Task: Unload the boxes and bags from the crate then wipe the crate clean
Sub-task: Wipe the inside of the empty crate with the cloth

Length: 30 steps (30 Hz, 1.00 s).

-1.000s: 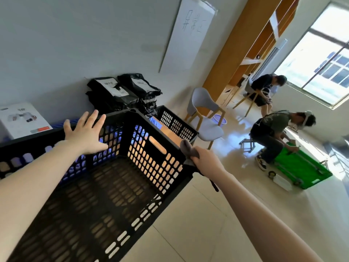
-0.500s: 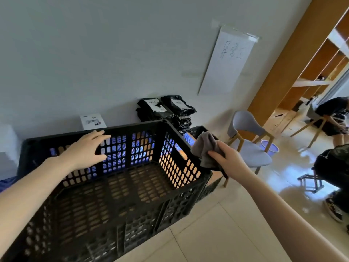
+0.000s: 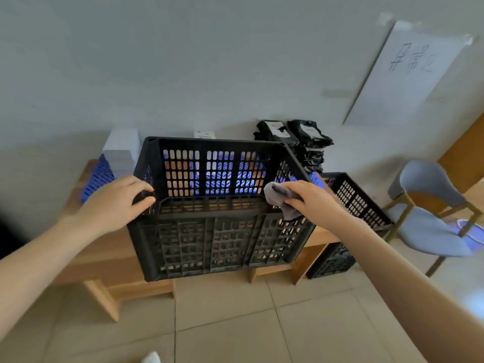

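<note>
The black slatted crate (image 3: 217, 244) stands on a low wooden bench (image 3: 104, 252) against the wall, its open top facing up; the left hand (image 3: 115, 203) grips its near left corner, fingers curled over the rim and thumb on the outside; the right hand (image 3: 311, 200) pinches a crumpled grey cloth (image 3: 277, 196) between thumb and fingers, pressed to the near right corner of the rim. Behind the crate the unloaded goods sit along the wall: black bags (image 3: 301, 137) stacked to the right, white boxes (image 3: 121, 150) to the left beside a blue slatted piece (image 3: 95, 176). A second black crate (image 3: 358, 203) sits just to the right on the bench, and further right a grey-blue chair (image 3: 429, 205); a paper sheet (image 3: 408, 74) with handwriting hangs on the wall above.
</note>
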Motion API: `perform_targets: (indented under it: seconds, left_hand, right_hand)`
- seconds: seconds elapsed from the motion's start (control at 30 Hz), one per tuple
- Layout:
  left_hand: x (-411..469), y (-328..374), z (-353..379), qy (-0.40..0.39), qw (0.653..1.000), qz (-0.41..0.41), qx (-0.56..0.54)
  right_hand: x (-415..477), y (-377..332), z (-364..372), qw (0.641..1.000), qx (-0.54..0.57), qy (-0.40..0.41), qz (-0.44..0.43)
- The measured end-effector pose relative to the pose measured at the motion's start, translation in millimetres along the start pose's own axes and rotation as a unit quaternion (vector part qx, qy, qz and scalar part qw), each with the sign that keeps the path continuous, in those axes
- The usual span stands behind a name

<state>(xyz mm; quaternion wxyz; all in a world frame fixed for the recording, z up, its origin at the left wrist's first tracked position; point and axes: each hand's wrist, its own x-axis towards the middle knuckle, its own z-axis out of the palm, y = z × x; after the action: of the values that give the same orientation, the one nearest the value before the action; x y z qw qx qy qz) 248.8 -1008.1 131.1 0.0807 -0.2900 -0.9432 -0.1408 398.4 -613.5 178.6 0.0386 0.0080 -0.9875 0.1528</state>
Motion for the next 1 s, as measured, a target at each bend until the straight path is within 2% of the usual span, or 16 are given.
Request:
perform_targets:
  seconds: [0.07,0.13,0.33,0.57,0.73,0.83,1.0]
  left_hand:
    - [-17.5,-2.4,-3.9,-0.004,1.0,-0.016,0.013]
    - [-31.1,-4.9,-6.3,-0.012,0.999,-0.027,0.027]
    - [-52.9,-4.7,-7.3,-0.057,0.996,-0.063,0.012]
    - [-61.9,-6.7,-3.8,-0.101,0.991,-0.078,0.03]
    - [-58.3,-6.5,-2.2,-0.096,0.992,-0.074,0.03]
    - [-57.5,-4.9,-1.0,-0.092,0.992,-0.076,0.037]
    - [-56.9,-4.9,-0.3,-0.101,0.991,-0.089,0.026]
  right_hand:
    - [-2.5,0.3,9.3,0.996,-0.044,-0.074,0.01]
    - [-4.5,3.8,19.4,0.993,-0.07,-0.093,0.024]
    - [12.6,0.2,49.8,0.984,-0.172,-0.032,0.028]
    - [48.9,-59.6,101.3,0.974,-0.217,0.018,-0.063]
    - [56.7,-64.4,108.3,0.974,-0.218,0.013,-0.067]
    - [60.3,-72.7,105.2,0.98,-0.182,-0.004,-0.083]
    - [74.5,-135.2,124.8,0.979,-0.111,0.007,-0.172]
